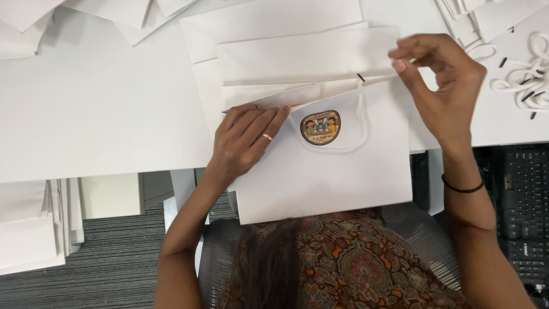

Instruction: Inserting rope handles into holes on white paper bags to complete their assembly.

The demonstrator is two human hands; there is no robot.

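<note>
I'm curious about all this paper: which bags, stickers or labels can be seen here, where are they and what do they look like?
White paper bag: flat at the table edge, under the left hand; right hand pinches its top corner.
Round sticker: on the bag's front, brown-rimmed with cartoon figures.
Flat white bags: stacked behind it.
White cord handles: heaped far right, black-tipped.
Black keyboard: lower right.

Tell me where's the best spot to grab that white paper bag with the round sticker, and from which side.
Probably the top edge of the white paper bag, coming from above at the far side. It lies flat on the table, bottom hanging off the near edge, so only the open mouth offers a lip. The left hand presses that edge down; the right hand pinches the top corner.
</note>
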